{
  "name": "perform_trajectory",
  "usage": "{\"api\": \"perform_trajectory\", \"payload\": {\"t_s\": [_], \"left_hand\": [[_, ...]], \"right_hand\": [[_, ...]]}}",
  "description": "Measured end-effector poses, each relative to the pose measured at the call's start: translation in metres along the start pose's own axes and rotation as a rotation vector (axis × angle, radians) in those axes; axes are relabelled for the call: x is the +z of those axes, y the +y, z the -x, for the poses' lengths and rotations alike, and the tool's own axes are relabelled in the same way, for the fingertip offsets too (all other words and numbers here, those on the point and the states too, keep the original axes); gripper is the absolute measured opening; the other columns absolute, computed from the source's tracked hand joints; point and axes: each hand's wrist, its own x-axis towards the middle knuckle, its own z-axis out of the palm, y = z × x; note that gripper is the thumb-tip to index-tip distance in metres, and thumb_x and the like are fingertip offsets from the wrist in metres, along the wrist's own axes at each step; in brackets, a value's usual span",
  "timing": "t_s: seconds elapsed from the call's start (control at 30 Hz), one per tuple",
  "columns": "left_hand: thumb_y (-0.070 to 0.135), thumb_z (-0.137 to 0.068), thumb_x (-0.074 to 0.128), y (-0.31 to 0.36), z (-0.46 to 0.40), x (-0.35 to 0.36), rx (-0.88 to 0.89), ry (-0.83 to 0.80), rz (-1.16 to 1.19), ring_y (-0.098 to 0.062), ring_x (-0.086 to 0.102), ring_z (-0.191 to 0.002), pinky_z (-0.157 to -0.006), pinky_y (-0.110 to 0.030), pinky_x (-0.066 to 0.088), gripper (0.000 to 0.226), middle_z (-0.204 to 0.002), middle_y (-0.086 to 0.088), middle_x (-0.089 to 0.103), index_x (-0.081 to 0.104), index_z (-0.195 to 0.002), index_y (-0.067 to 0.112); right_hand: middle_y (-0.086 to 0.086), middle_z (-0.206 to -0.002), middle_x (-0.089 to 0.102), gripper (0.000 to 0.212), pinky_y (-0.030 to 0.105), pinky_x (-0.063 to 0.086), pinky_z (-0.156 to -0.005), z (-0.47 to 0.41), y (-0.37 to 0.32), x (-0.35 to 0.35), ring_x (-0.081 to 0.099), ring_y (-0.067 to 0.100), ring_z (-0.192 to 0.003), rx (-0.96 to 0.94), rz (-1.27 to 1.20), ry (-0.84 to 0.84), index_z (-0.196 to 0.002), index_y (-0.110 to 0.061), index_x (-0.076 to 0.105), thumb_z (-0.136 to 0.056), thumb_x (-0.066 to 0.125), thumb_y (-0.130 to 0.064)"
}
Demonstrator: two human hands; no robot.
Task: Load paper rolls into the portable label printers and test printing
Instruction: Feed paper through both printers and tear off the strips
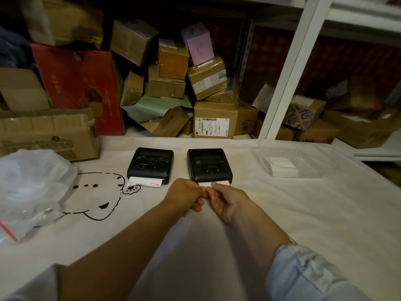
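black right printer (209, 165) feeds white paper (205, 184), pinched by left hand (184, 193) and right hand (225, 200); fingertips hide its near edge; left printer (151, 164) sits apart with its own strip.

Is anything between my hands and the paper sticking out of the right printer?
Nothing visible. Both the left hand and right hand are already at the paper strip coming out of the right printer, pinching it together at its near edge.

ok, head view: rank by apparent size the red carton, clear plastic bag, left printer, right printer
1. red carton
2. clear plastic bag, though it lies nearer the camera, so this ranking is unsure
3. left printer and right printer: look alike, no ranking between them
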Motion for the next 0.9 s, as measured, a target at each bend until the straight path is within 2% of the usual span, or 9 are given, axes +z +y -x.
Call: {"api": "perform_trajectory", "payload": {"t_s": [0.07,0.1,0.17,0.2,0.23,0.3,0.37,0.47,0.9], "left_hand": [[0.035,-0.091,0.056,0.004,-0.002,-0.011,0.126,0.041,-0.298,-0.015,0.063,-0.062,-0.061,-0.027,0.053,0.029,-0.068,-0.004,0.066,0.067,-0.075,0.013],[0.042,-0.091,0.055,0.007,-0.003,-0.018,0.221,0.14,-0.483,-0.015,0.063,-0.066,-0.068,-0.03,0.054,0.031,-0.07,-0.002,0.064,0.066,-0.077,0.016],[0.046,-0.091,0.051,0.018,-0.007,-0.03,0.496,0.305,-0.796,-0.015,0.061,-0.089,-0.079,-0.032,0.052,0.025,-0.091,0.002,0.061,0.062,-0.096,0.024],[0.044,-0.092,0.05,0.023,-0.011,-0.034,0.605,0.256,-0.92,-0.016,0.054,-0.11,-0.09,-0.034,0.049,0.03,-0.115,0.002,0.057,0.056,-0.116,0.028],[0.043,-0.093,0.049,0.026,-0.015,-0.035,0.656,0.123,-1.059,-0.019,0.04,-0.13,-0.103,-0.037,0.043,0.043,-0.139,0.001,0.043,0.044,-0.134,0.033],[0.039,-0.096,0.046,0.03,-0.026,-0.035,0.632,-0.12,-1.26,-0.023,0.009,-0.147,-0.115,-0.044,0.025,0.058,-0.16,0.006,0.009,0.02,-0.148,0.039],[0.033,-0.098,0.043,0.034,-0.032,-0.034,0.587,-0.18,-1.307,-0.026,0.001,-0.148,-0.117,-0.047,0.021,0.059,-0.16,0.008,0.0,0.013,-0.148,0.042],[0.03,-0.099,0.042,0.039,-0.034,-0.034,0.586,-0.174,-1.317,-0.028,0.003,-0.148,-0.116,-0.049,0.022,0.058,-0.16,0.007,0.001,0.013,-0.148,0.043],[0.023,-0.1,0.041,0.038,-0.035,-0.036,0.611,-0.196,-1.25,-0.029,0.001,-0.148,-0.116,-0.047,0.02,0.059,-0.161,0.005,-0.001,0.012,-0.148,0.04]], "right_hand": [[0.011,-0.049,0.066,0.009,0.02,0.048,-0.035,-0.001,0.001,0.001,0.061,0.012,-0.036,-0.021,0.008,0.001,-0.082,0.003,0.062,-0.086,0.067,-0.003],[0.01,-0.048,0.065,0.008,0.021,0.049,-0.036,-0.001,0.0,0.001,0.061,0.012,-0.037,-0.029,0.012,0.004,-0.082,0.002,0.061,-0.086,0.067,-0.003],[0.009,-0.05,0.065,0.008,0.023,0.053,-0.041,0.001,0.0,0.002,0.063,0.013,-0.04,-0.041,0.039,0.019,-0.083,0.0,0.061,-0.087,0.067,-0.004],[0.009,-0.054,0.066,0.007,0.024,0.055,-0.043,0.001,0.0,0.002,0.064,0.013,-0.044,-0.047,0.052,0.026,-0.085,0.0,0.061,-0.087,0.067,-0.005],[0.01,-0.059,0.067,0.007,0.025,0.056,-0.045,0.002,0.0,0.003,0.064,0.014,-0.048,-0.055,0.065,0.029,-0.087,0.0,0.062,-0.088,0.066,-0.005],[0.012,-0.066,0.067,0.007,0.026,0.057,-0.047,0.003,0.001,0.004,0.064,0.016,-0.056,-0.076,0.095,0.034,-0.091,0.001,0.062,-0.089,0.065,-0.005],[0.013,-0.07,0.068,0.011,0.028,0.058,-0.05,0.003,0.002,0.004,0.065,0.017,-0.059,-0.099,0.126,0.041,-0.097,0.001,0.062,-0.089,0.065,-0.006],[0.012,-0.069,0.067,0.015,0.03,0.059,-0.052,0.003,0.003,0.003,0.065,0.017,-0.058,-0.126,0.152,0.048,-0.103,0.002,0.063,-0.09,0.064,-0.007],[0.013,-0.071,0.065,0.013,0.029,0.059,-0.052,0.006,0.005,-0.003,0.065,0.019,-0.063,-0.142,0.132,-0.016,-0.101,0.003,0.063,-0.091,0.058,-0.004]]}}
